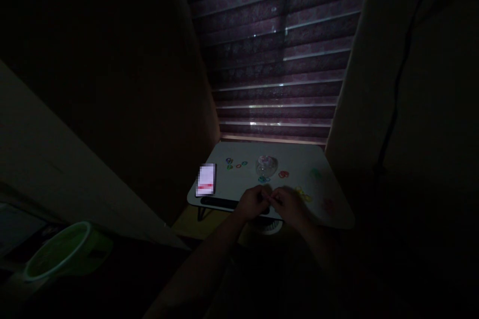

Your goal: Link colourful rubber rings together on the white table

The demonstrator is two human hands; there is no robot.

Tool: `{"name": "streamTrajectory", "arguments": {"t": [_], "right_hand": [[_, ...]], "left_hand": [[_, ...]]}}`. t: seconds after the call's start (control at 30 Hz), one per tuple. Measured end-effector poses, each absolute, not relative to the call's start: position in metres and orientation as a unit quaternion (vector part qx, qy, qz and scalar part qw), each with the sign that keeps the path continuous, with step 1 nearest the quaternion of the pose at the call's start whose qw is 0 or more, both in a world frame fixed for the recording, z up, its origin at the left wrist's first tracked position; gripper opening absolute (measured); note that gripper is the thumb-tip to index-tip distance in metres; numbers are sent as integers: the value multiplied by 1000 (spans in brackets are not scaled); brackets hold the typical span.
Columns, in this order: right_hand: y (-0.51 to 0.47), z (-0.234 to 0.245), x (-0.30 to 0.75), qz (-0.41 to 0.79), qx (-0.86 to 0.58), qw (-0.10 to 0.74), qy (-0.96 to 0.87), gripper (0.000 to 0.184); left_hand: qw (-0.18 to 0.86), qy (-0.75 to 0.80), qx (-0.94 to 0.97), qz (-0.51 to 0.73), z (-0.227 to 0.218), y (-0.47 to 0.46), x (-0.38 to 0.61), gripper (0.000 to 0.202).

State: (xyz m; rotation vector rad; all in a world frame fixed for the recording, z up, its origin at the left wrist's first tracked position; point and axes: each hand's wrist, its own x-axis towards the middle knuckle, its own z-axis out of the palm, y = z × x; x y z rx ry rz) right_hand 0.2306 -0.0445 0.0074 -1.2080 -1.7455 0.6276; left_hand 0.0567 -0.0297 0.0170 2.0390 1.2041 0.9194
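My left hand [253, 202] and my right hand [287, 204] meet over the front edge of a small white table [234, 184]. The fingers of both are pinched together, fingertip to fingertip. Whatever is between them is too small and dark to make out. Just beyond lie blue loops [263, 179], like little elastic bands, beside a clear rounded container [266, 167]. Red loops [283, 174] lie to its right. Yellow loops [304, 194] are close to my right hand, with a blurry green bunch [316, 173] and a reddish bunch [328, 204] farther right.
A lit phone [205, 179] rests at the table's left side. Several mixed-colour loops [238, 165] are scattered near the back left. A dark slot [217, 202] runs along the front edge. A green tub [63, 254] stands low at left. Blinds [277, 60] hang behind; the room is dim.
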Motion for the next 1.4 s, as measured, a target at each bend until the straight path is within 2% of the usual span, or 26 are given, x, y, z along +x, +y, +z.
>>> {"name": "streamTrajectory", "arguments": {"t": [0.2, 0.5, 0.7, 0.77, 0.83, 1.0, 1.13, 1.4], "right_hand": [[-42, 11, 227, 222, -489, 408, -739, 6], [-37, 6, 222, 245, -488, 423, -724, 8], [-45, 8, 222, 220, -499, 387, -744, 9], [-47, 8, 222, 224, -500, 378, -746, 9], [-48, 10, 222, 218, -503, 375, -747, 8], [-50, 14, 223, 177, -503, 375, -758, 8], [-51, 14, 221, 196, -512, 376, -747, 8], [-54, 20, 222, 175, -524, 359, -752, 9]], "left_hand": [[296, 478, 737, 376, 7, -32, 54, 4], [328, 471, 714, 401, 7, -35, 53, 5], [279, 585, 607, 459, 24, -11, 48, 15], [241, 631, 616, 405, 36, 4, 46, 21], [216, 659, 656, 298, 48, 19, 45, 28], [140, 658, 733, 99, 66, 39, 56, 47], [115, 666, 736, 45, 68, 48, 66, 55], [97, 674, 732, 17, 76, 65, 76, 52]]}}
